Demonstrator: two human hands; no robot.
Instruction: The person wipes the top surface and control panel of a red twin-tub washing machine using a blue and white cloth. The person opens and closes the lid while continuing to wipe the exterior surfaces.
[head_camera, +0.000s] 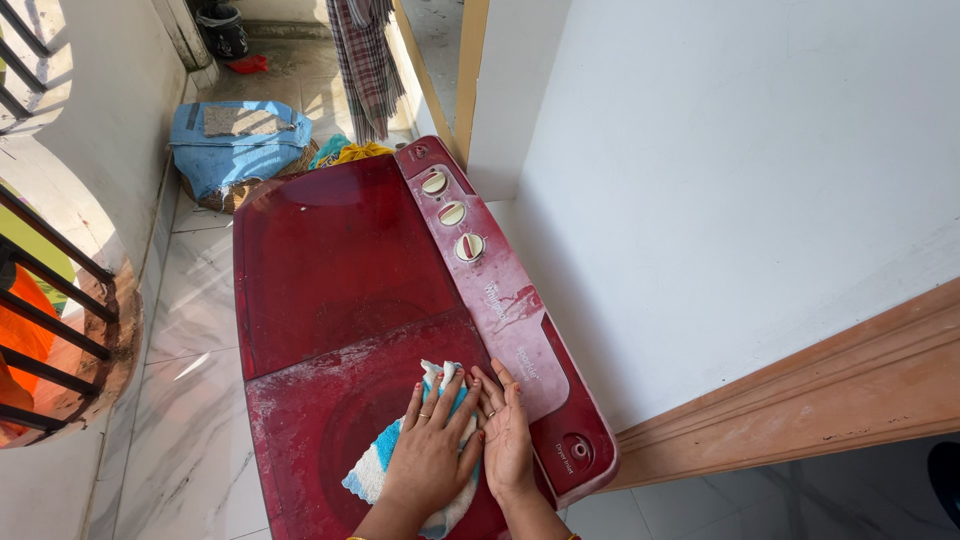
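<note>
Here the left hand (428, 455) lies flat, fingers spread, on a blue-and-white cloth (372, 472) on the red washing machine (330, 270) lid; the right hand (508, 432) lies flat just beside it, holding nothing. Farther off, a basket (235, 190) holds a blue bundle (238, 143).

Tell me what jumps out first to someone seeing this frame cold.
The dark red twin-tub washing machine fills the middle of the view, its lids dusty and scuffed, with three cream dials along the control panel on its right edge. At the bottom, the left hand presses a blue-and-white cloth flat on the near lid, and the right hand lies flat beside it. A blue sack sits on the floor behind the machine.
</note>
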